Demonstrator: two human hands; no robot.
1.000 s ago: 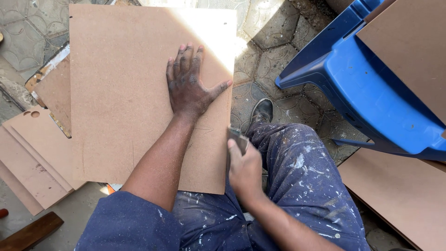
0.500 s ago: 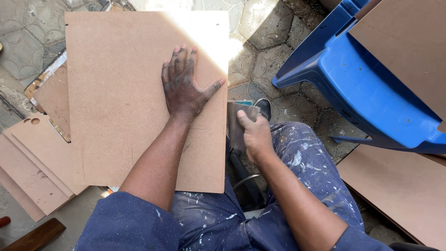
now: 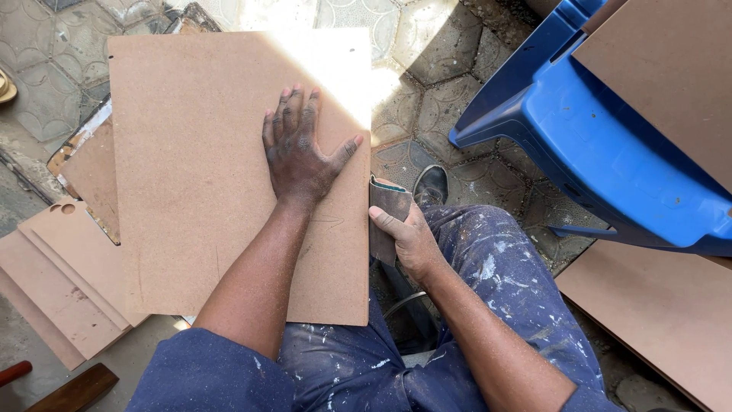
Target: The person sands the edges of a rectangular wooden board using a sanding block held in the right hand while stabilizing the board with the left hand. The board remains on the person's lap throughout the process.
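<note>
Flat on the lap: brown fibreboard panel (image 3: 206, 175), left hand (image 3: 299, 152) spread and pressing it down.
Right hand (image 3: 412, 236) pinches folded sandpaper (image 3: 387, 217) against the panel's right edge; smooth matte board, blue plastic chair (image 3: 610, 145) beyond.

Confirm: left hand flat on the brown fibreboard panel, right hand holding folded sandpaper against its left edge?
Not quite. In the head view the right hand holds the folded sandpaper against the right edge of the brown fibreboard panel; the left hand lies flat on it.

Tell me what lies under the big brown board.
Under the big brown board, smaller brown boards stick out at left on paving; its middle underside is hidden. The left hand presses on top.
</note>
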